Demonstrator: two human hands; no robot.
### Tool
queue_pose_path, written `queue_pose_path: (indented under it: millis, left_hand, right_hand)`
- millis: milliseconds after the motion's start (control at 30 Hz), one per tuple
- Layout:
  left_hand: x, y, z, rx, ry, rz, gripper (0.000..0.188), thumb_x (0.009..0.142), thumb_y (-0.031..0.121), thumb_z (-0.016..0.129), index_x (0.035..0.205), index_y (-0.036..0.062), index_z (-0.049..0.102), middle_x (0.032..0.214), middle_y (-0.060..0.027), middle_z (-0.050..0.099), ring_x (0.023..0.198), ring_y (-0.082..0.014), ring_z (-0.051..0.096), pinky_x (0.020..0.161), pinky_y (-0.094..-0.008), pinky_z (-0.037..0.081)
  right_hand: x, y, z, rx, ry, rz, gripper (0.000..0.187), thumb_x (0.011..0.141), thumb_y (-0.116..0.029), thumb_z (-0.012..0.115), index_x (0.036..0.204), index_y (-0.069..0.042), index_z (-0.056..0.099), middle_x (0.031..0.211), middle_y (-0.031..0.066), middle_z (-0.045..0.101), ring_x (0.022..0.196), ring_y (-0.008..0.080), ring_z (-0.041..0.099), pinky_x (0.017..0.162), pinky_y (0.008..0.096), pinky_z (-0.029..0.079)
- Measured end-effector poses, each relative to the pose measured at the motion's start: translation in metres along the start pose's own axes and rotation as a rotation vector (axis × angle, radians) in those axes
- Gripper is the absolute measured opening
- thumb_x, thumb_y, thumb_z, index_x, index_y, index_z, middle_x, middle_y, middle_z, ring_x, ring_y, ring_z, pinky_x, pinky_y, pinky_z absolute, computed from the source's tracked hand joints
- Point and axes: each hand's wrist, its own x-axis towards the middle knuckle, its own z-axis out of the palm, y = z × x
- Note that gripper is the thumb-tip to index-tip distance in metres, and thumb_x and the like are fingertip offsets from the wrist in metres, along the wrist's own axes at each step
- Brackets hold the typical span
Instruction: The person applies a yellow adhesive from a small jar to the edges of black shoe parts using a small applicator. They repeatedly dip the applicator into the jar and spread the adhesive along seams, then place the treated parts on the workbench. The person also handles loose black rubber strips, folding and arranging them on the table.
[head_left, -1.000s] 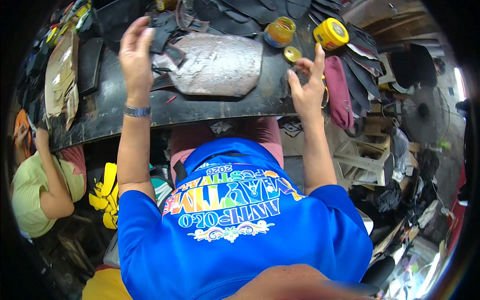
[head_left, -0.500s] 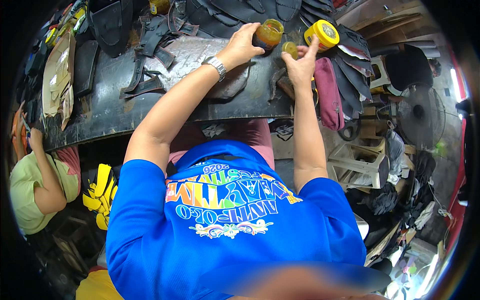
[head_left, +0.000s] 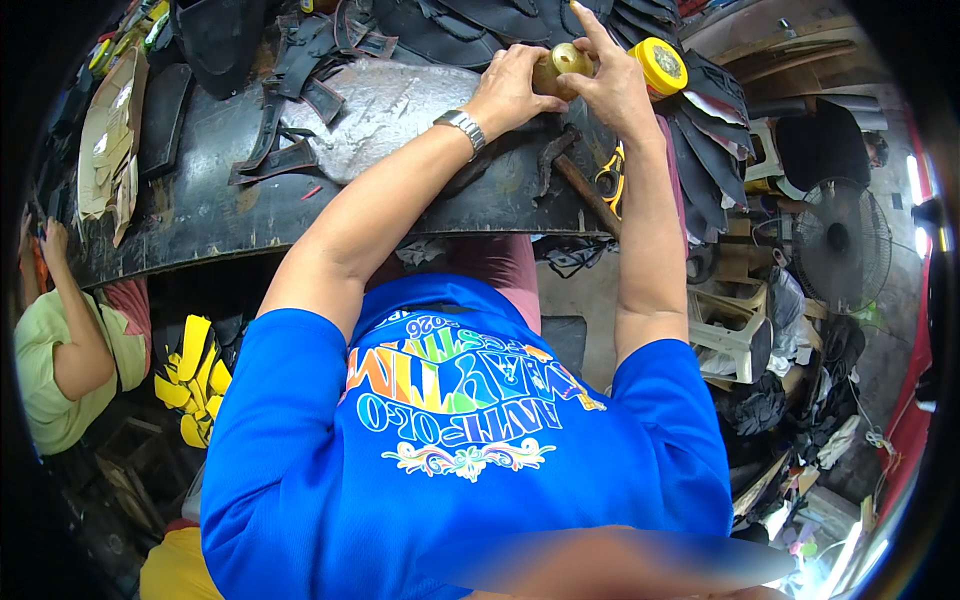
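Observation:
My left hand [head_left: 508, 92] is wrapped round a small glass jar [head_left: 547, 76] with brownish-yellow stuff on it. Over the jar's mouth, my right hand [head_left: 618, 92] pinches a round yellowish lid [head_left: 569, 58] between thumb and fingers, its index finger stretched out. Whether the lid is seated on the rim I cannot tell. Just right of that hand stands a tub with a yellow lid [head_left: 660, 65]. Below the hands lie a hammer [head_left: 582, 186] with a wooden handle and yellow-handled scissors [head_left: 609, 182].
A flat grey slab [head_left: 385, 112] lies on the dark table [head_left: 225, 225]. Black cut pieces [head_left: 700, 135] are stacked at right, with more strips [head_left: 268, 140] at left. A cardboard piece [head_left: 112, 150] lies far left. Another person [head_left: 75, 350] works at the left; a fan [head_left: 840, 235] stands right.
My right hand has brought the lid left onto the jar's mouth. The jar has shifted slightly right and down with my left hand. The hammer and scissors now show more fully.

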Motion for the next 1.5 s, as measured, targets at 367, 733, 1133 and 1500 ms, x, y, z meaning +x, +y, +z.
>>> queue_pose_path:
  millis: [367,733,1133,1500]
  left_hand:
    - [-0.004,0.006,-0.028,-0.108,-0.309,0.053,0.08,0.062,0.042,0.092,0.125,0.0039,0.061,0.126,-0.016,0.064,0.119,-0.0334,0.06,0.103,-0.0407,0.046]
    - [-0.008,0.02,-0.02,-0.157,-0.321,-0.173,0.08,0.059,0.043,0.094,0.119,0.0032,0.06,0.12,-0.0189,0.067,0.113,-0.0352,0.064,0.097,-0.0423,0.048]
    - [0.008,-0.003,-0.027,-0.276,-0.472,0.113,0.083,0.062,0.039,0.093,0.13,0.0058,0.059,0.121,-0.0181,0.069,0.114,-0.0316,0.066,0.099,-0.0389,0.049]
    - [-0.015,0.039,0.014,0.017,-0.053,-0.109,0.033,0.09,0.023,0.062,0.111,0.0007,0.051,0.11,-0.0241,0.059,0.106,-0.0465,0.058,0.089,-0.0535,0.047]
  right_hand:
    - [0.006,-0.012,-0.01,-0.301,-0.21,-0.167,0.09,0.083,-0.035,0.076,0.153,0.0,0.031,0.109,0.0255,0.065,0.104,0.037,0.064,0.091,0.0457,0.049]
    - [0.009,0.024,0.046,-0.402,-0.001,0.243,0.061,0.091,-0.028,0.045,0.152,-0.026,0.04,0.125,0.0264,0.064,0.111,0.0442,0.063,0.1,0.0515,0.047]
    - [-0.007,0.021,0.022,-0.439,-0.117,-0.269,0.067,0.097,-0.049,0.05,0.154,-0.018,0.035,0.148,0.0229,0.047,0.14,0.0429,0.038,0.112,0.055,0.033]
    - [-0.007,0.006,0.054,-0.451,0.277,0.324,0.072,0.092,-0.038,0.058,0.154,-0.011,0.032,0.107,0.0308,0.066,0.095,0.0479,0.066,0.088,0.0527,0.053]
